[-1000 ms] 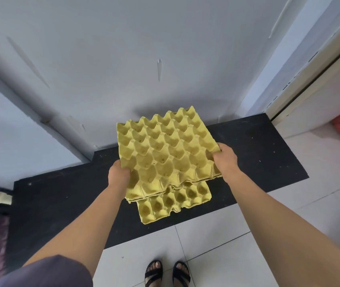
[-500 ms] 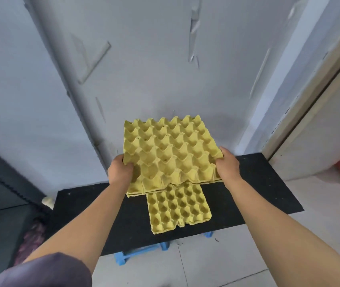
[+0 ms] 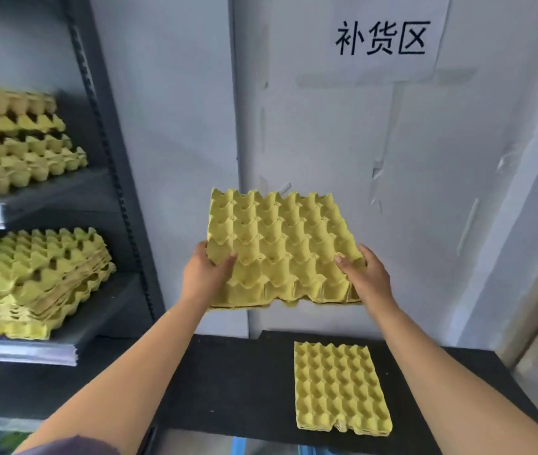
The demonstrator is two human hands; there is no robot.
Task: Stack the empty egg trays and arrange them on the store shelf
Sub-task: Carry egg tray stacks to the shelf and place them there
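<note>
I hold a small stack of yellow egg trays (image 3: 280, 247) in the air in front of the white wall. My left hand (image 3: 203, 274) grips its near left edge, thumb on top. My right hand (image 3: 364, 274) grips its near right edge. Another yellow egg tray (image 3: 340, 389) lies flat on the black mat (image 3: 244, 389) below, to the right. On the dark shelf unit (image 3: 107, 192) at the left, a tall pile of trays (image 3: 15, 136) fills the upper shelf and a second pile (image 3: 31, 280) sits on the lower shelf.
A paper sign (image 3: 382, 37) with black characters hangs on the wall above. The shelf's upright post (image 3: 110, 159) stands between the piles and my held stack. A door frame (image 3: 536, 307) runs down the right edge. Something blue (image 3: 238, 446) shows under the mat's front edge.
I have lifted the held stack upward and my view has risen and turned left. The shelf unit with its tray piles and the wall sign have come into sight.
</note>
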